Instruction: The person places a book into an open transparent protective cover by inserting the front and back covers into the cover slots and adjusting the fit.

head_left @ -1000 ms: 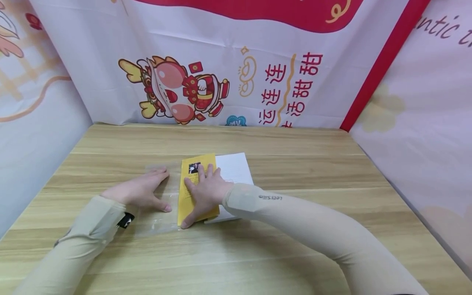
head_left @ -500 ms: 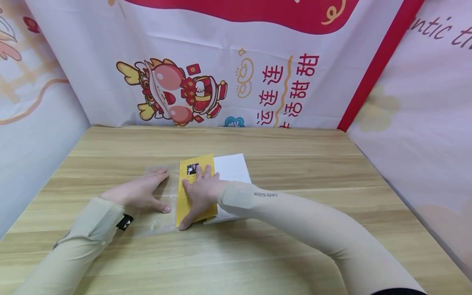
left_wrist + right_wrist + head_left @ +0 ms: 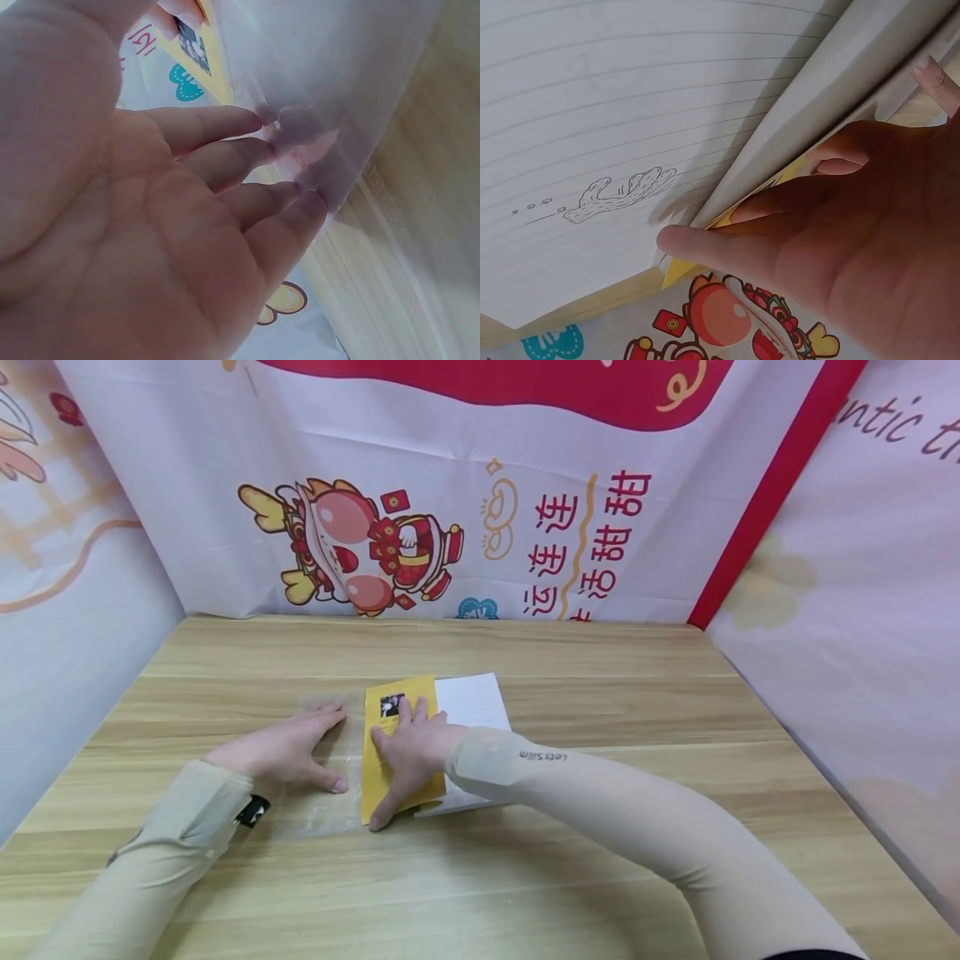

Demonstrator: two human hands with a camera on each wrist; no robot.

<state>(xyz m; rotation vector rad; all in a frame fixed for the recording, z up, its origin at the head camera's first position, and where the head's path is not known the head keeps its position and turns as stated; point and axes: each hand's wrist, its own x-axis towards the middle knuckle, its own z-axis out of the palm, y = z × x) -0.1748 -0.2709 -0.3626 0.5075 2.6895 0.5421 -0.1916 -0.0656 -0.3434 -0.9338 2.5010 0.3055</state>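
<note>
A notebook lies turned to lined white pages [image 3: 472,702], and a line drawing shows on one of them in the right wrist view. Along its left side is a yellow flap [image 3: 373,772] with a small dark photo and print. My right hand [image 3: 412,756] rests on this flap with spread, nearly straight fingers, its thumb at the near edge. To the left spreads a clear plastic cover [image 3: 322,818]. My left hand [image 3: 288,752] rests on it, fingers extended; in the left wrist view its fingertips touch the see-through film [image 3: 322,45].
The wooden tabletop [image 3: 600,693] surrounds the notebook. Behind it hangs a white and red cloth [image 3: 420,435] with cartoon figures and lettering, and printed cloths also hang at both sides. A black band [image 3: 252,811] sits at my left wrist.
</note>
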